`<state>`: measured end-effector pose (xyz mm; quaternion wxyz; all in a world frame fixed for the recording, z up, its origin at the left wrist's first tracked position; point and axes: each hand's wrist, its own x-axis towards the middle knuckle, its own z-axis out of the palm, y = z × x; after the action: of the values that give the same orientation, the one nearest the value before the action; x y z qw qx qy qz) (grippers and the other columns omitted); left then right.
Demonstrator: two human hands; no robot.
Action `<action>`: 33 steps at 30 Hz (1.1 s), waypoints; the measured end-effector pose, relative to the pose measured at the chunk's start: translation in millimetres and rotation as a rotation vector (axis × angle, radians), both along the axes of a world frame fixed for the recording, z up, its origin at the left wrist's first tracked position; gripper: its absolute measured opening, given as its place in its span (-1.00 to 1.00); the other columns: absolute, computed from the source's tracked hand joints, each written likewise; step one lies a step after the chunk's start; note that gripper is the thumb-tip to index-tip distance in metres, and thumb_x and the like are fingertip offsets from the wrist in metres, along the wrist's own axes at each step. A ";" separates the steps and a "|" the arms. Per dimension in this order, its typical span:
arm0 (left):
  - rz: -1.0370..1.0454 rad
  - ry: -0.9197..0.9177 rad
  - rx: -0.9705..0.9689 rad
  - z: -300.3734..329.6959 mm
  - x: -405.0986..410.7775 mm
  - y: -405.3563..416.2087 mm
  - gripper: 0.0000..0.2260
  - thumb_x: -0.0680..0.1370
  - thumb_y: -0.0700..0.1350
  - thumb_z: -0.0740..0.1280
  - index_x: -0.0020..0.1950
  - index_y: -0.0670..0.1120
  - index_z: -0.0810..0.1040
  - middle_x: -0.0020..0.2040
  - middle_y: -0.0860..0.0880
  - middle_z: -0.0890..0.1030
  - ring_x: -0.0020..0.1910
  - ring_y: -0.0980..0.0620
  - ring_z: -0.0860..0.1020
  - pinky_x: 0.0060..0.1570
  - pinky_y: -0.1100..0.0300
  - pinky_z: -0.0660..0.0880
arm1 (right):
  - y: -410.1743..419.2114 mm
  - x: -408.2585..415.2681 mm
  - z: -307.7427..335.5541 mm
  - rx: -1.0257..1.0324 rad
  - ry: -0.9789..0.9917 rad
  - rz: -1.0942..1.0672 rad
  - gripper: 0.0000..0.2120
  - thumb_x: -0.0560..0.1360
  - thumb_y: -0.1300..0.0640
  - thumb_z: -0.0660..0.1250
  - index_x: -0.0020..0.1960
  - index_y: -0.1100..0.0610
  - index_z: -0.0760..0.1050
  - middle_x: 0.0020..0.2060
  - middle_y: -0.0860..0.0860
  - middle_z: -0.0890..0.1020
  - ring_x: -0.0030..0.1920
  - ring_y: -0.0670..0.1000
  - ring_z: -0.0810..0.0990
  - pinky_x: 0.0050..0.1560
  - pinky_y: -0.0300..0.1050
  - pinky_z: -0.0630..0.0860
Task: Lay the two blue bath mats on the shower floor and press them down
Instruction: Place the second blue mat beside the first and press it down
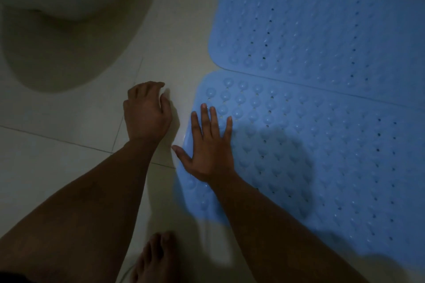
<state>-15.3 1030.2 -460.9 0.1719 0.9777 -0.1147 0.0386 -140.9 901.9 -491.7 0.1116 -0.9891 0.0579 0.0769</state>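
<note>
Two blue bath mats lie side by side on the pale tiled floor [69, 163], their long edges touching. The far mat [322, 25] fills the upper right; the near mat [322, 156] spreads across the right middle. Both show round suction bumps and small holes. My right hand [208, 145] rests flat, fingers spread, on the near mat's left end. My left hand [147, 112] hovers over bare tile just left of that mat, fingers loosely curled, holding nothing.
A white toilet base [57, 37] stands at the upper left, close to my left hand. My bare foot [154, 257] is on the tile at the bottom centre. The light is dim, and my arms cast a shadow on the near mat.
</note>
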 end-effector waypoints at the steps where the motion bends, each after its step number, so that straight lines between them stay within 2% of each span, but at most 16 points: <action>1: 0.010 0.003 0.002 0.5 1.6 1.6 -0.64 0.61 -0.03 0.16 0.35 -0.08 0.56 0.29 -0.13 0.59 0.33 -0.23 0.46 0.13 -0.14 0.46 | -0.7 0.6 -0.5 0.002 -0.003 -0.003 -0.11 0.57 -0.45 -0.10 0.66 0.14 -0.03 0.65 0.18 -0.15 0.64 0.20 -0.23 0.50 0.46 -0.09; 6: 0.050 -0.002 -0.001 11.3 2.0 11.3 -0.68 0.64 -0.04 0.20 0.34 -0.07 0.56 0.28 -0.12 0.60 0.33 -0.22 0.46 0.13 -0.13 0.47 | 1.8 4.4 3.5 0.030 0.058 0.007 -0.04 0.52 -0.51 -0.10 0.67 0.15 -0.09 0.65 0.16 -0.20 0.64 0.18 -0.26 0.50 0.48 -0.15; 10: 0.031 -0.019 -0.010 21.9 -5.8 13.0 -0.69 0.63 -0.06 0.22 0.34 -0.07 0.56 0.28 -0.12 0.60 0.34 -0.21 0.45 0.14 -0.15 0.47 | -3.6 13.1 18.6 0.156 0.218 0.016 -0.06 0.52 -0.49 -0.06 0.67 0.09 -0.18 0.63 0.09 -0.31 0.61 0.11 -0.38 0.50 0.44 -0.31; 12: 0.023 -0.028 -0.016 25.7 -11.6 9.5 -0.67 0.62 -0.06 0.21 0.34 -0.07 0.56 0.28 -0.13 0.60 0.34 -0.22 0.45 0.14 -0.16 0.47 | -17.1 30.4 36.7 0.299 0.335 0.002 -0.17 0.58 -0.40 0.04 0.67 0.04 -0.08 0.65 0.03 -0.23 0.64 0.07 -0.28 0.56 0.35 -0.27; 13: 0.020 -0.029 -0.018 26.6 -16.2 6.1 -0.66 0.60 -0.06 0.20 0.33 -0.08 0.56 0.27 -0.13 0.60 0.33 -0.23 0.45 0.13 -0.16 0.47 | -28.2 39.4 47.0 0.417 0.355 -0.034 -0.27 0.62 -0.31 0.12 0.65 0.03 0.07 0.67 0.04 -0.07 0.66 0.06 -0.11 0.60 0.27 -0.15; 15: -0.007 -0.012 -0.021 24.9 -29.5 -4.9 -0.64 0.58 -0.04 0.17 0.32 -0.08 0.56 0.27 -0.14 0.60 0.34 -0.24 0.44 0.12 -0.18 0.47 | -57.8 50.5 65.5 0.655 0.222 -0.166 -0.53 0.63 -0.06 0.27 0.50 0.05 0.42 0.52 0.10 0.41 0.53 0.09 0.36 0.55 0.03 0.22; 17: -0.080 0.009 -0.016 19.1 -46.2 -20.6 -0.59 0.59 0.00 0.12 0.34 -0.10 0.56 0.30 -0.15 0.59 0.39 -0.25 0.44 0.15 -0.18 0.48 | -89.9 52.7 75.4 0.683 0.032 -0.257 -0.68 0.59 0.07 0.33 0.33 0.07 0.58 0.29 0.10 0.64 0.33 0.10 0.59 0.41 -0.03 0.44; 21: -0.276 0.038 0.015 2.0 -85.1 -63.4 -0.52 0.66 0.13 0.14 0.48 -0.08 0.49 0.48 -0.16 0.49 0.56 -0.24 0.32 0.36 -0.19 0.42 | -145.0 43.7 84.6 0.602 -0.091 -0.331 -0.76 0.57 0.08 0.36 0.22 0.03 0.64 0.16 0.04 0.70 0.20 0.03 0.65 0.29 -0.06 0.53; 24: -0.379 0.115 0.065 -11.6 -116.8 -91.7 -0.39 0.66 0.24 0.10 0.63 -0.04 0.27 0.66 -0.16 0.20 0.66 -0.23 0.05 0.56 -0.27 0.14 | -171.0 35.9 83.1 0.585 -0.176 -0.363 -0.80 0.56 0.06 0.36 0.16 -0.01 0.65 0.11 -0.01 0.71 0.16 0.01 0.65 0.23 -0.12 0.54; 27: -0.443 0.132 0.184 -28.4 -139.3 -102.7 -0.30 0.65 0.34 0.03 0.70 -0.01 0.07 0.70 -0.13 -0.06 0.67 -0.22 -0.17 0.57 -0.37 -0.11 | -185.4 25.5 76.9 0.579 -0.215 -0.344 -0.81 0.57 0.06 0.35 0.15 0.00 0.65 0.12 -0.03 0.69 0.17 -0.02 0.63 0.24 -0.12 0.52; 30: -0.441 0.099 0.274 -38.7 -147.6 -107.6 -0.24 0.63 0.39 0.06 0.70 -0.01 0.04 0.70 -0.15 -0.06 0.67 -0.24 -0.15 0.54 -0.41 -0.09 | -195.6 16.9 65.6 0.592 -0.239 -0.321 -0.82 0.57 0.08 0.35 0.14 0.01 0.65 0.11 -0.01 0.69 0.15 -0.01 0.63 0.24 -0.10 0.52; 33: -0.424 0.086 0.287 -39.2 -148.8 -109.4 -0.24 0.62 0.38 0.09 0.70 0.00 0.04 0.70 -0.14 -0.05 0.67 -0.23 -0.13 0.54 -0.40 -0.06 | -199.6 9.6 50.3 0.596 -0.261 -0.324 -0.82 0.56 0.08 0.33 0.11 0.01 0.65 0.08 -0.01 0.69 0.13 0.03 0.64 0.22 0.00 0.55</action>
<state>-164.1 920.8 -500.1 0.0401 0.9468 -0.3141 -0.0564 -131.3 702.3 -441.4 0.4124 -0.8925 0.1742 -0.0552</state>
